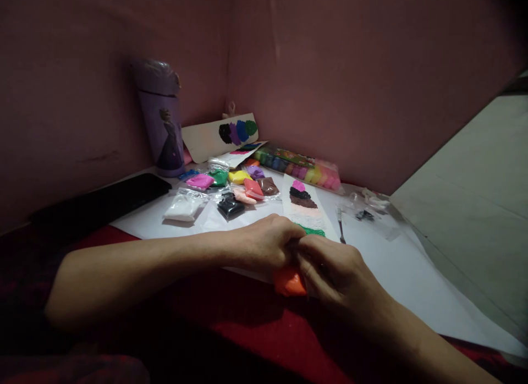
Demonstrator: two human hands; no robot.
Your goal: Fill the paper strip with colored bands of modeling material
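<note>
No readable text, label, brand, number or sign on anything in view.

Packets (231, 206), bottle (160, 125) block far left; near-right paper (400, 279) open.

I seem to be viewing a corner of a home: pink walls (350, 76), a purple character-printed bottle (163, 131), coloured clay packets (231, 206) and white paper (396, 268) laid over red cloth (264, 329) suggest a domestic craft spot.
</note>
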